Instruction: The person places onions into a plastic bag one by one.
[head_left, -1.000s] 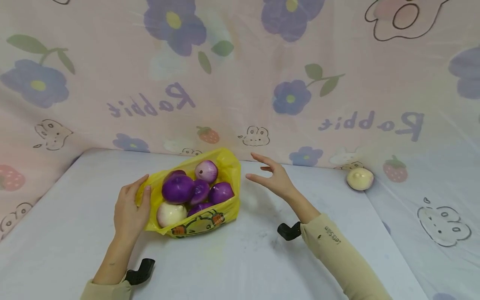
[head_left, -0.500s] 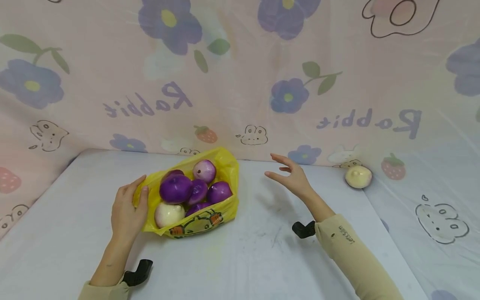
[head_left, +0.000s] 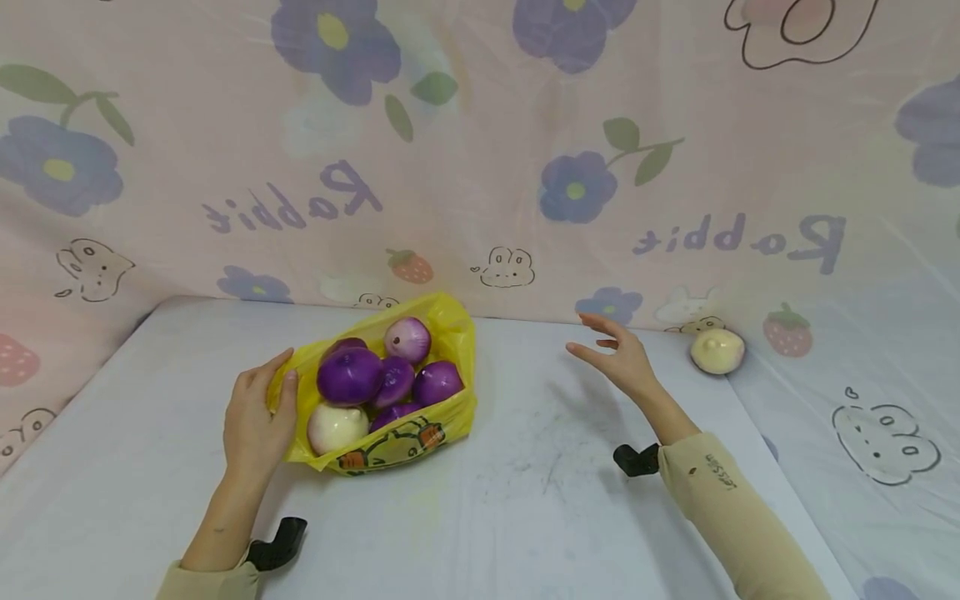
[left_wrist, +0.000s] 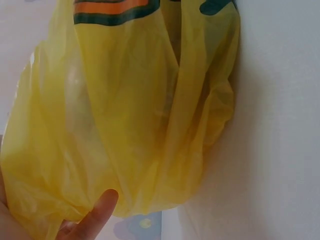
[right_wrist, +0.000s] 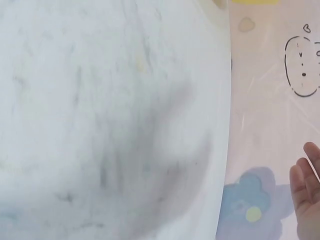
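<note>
A yellow plastic bag (head_left: 457,333) lies on its side on the white table, its mouth spread wide. Inside are several glossy purple onions (head_left: 349,376) and a whitish onion (head_left: 337,428). My left hand (head_left: 257,417) grips the bag's left edge between thumb and fingers; in the left wrist view a fingertip (left_wrist: 106,202) presses against the yellow film. To the right of the bag, my right hand (head_left: 618,360) hovers over the table, thumb and fingers apart, holding nothing. Farther right, a pale onion (head_left: 717,351) rests near the table's back right corner.
A patterned cloth (head_left: 480,167) with flowers and rabbits hangs right behind the white table (head_left: 510,500) and down its sides. Black angled pieces (head_left: 637,459) stick out at both wrists. Dark smudges mark the tabletop between the hands.
My right hand has moved right, away from the bag and toward the pale onion, with its fingers still spread. The left hand stays at the bag's left edge.
</note>
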